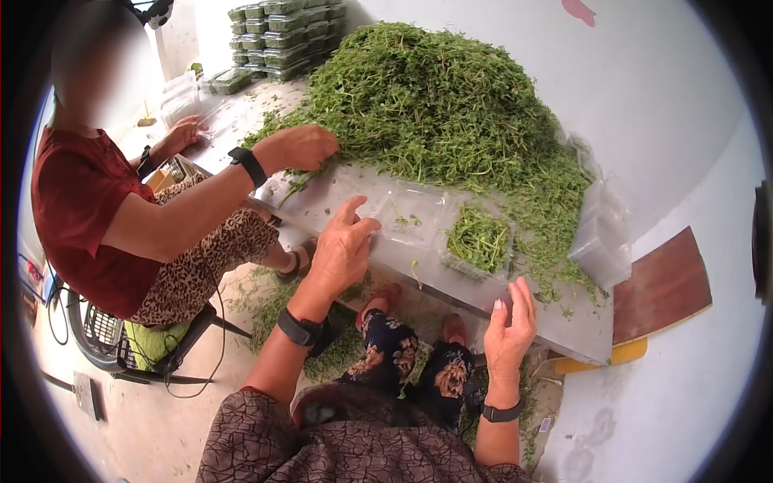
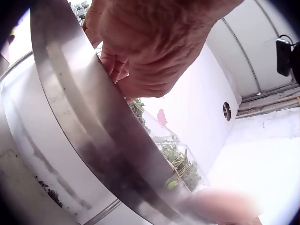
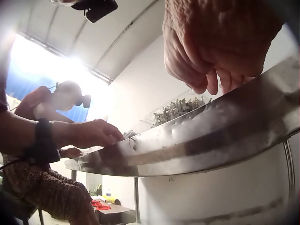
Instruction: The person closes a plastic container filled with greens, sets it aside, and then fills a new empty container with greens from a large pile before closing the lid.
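A clear plastic box (image 1: 477, 266) filled with green sprigs (image 1: 479, 237) lies near the table's front edge, its flat lid (image 1: 412, 211) spread to the left with a few bits of green on it. My left hand (image 1: 340, 253) is beside the lid's left side, fingers loosely extended and holding nothing; whether it touches the lid is unclear. To the right of the box, my right hand (image 1: 509, 342) is raised at the table edge, fingers up and nothing gripped. In the right wrist view, the right hand (image 3: 220, 47) hangs above the metal edge (image 3: 187, 140) near the greens (image 3: 180, 110).
A large heap of greens (image 1: 427, 105) covers the table's back. Filled boxes (image 1: 278, 40) are stacked behind, and nested empty boxes (image 1: 602, 229) stand at the right. A seated person (image 1: 105, 225) on the left reaches to the heap. A reddish board (image 1: 664, 282) leans beyond the table's right end.
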Demonstrator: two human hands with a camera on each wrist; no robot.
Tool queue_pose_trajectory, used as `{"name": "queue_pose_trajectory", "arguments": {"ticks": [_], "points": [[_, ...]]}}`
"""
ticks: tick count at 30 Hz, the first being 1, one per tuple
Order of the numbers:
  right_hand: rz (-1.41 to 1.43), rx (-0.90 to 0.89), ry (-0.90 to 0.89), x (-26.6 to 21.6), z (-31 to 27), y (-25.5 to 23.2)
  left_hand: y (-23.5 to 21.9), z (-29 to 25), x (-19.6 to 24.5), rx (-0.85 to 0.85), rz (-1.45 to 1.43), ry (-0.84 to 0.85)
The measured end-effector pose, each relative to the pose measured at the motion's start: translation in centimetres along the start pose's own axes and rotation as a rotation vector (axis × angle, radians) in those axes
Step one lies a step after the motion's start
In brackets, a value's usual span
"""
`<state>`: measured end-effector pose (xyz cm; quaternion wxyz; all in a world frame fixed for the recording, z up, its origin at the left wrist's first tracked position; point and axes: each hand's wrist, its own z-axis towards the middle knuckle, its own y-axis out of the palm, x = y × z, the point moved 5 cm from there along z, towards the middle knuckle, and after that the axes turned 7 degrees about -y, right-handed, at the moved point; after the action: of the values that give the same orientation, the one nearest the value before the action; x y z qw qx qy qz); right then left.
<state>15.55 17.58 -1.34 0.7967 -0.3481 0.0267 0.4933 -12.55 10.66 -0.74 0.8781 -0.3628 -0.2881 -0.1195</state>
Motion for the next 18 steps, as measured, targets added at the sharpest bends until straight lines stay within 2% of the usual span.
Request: {"name": "queue_pose_trajectory", "arguments": {"ticks": [3,6,7,8,9,13,16,18], "points": [[0.023,0.02,0.023,0.6,-0.4,-0.1,0.0,0.4,0.3,-0.027,0.072,0.01],[0.032,0.018,0.043,0.9,-0.6,0.1,-1.6,0.2,2.5,0.089,0.187,0.144],[-0.001,0.007,-0.014,0.7,-0.6,0.2,-2.0,0.3,3.2,0.073,0.182,0.158],[-0.033,-0.006,-0.072,0.4,-0.6,0.3,-2.6,0.3,4.2,0.13,0.215,0.218],[-0.038,0.002,-0.057,0.5,-0.7,0.3,-3.1,0.4,5.1,0.19,0.247,0.278],[-0.049,0.016,-0.075,0.4,-0.8,0.3,-3.3,1.2,7.8,0.152,0.157,0.37],[0.012,0.017,-0.016,0.6,-0.5,0.0,-3.4,1.4,10.0,0.128,0.112,0.454],[0.212,0.042,0.134,1.3,-0.3,-0.2,-3.4,1.3,11.3,0.097,0.119,0.496]]}}
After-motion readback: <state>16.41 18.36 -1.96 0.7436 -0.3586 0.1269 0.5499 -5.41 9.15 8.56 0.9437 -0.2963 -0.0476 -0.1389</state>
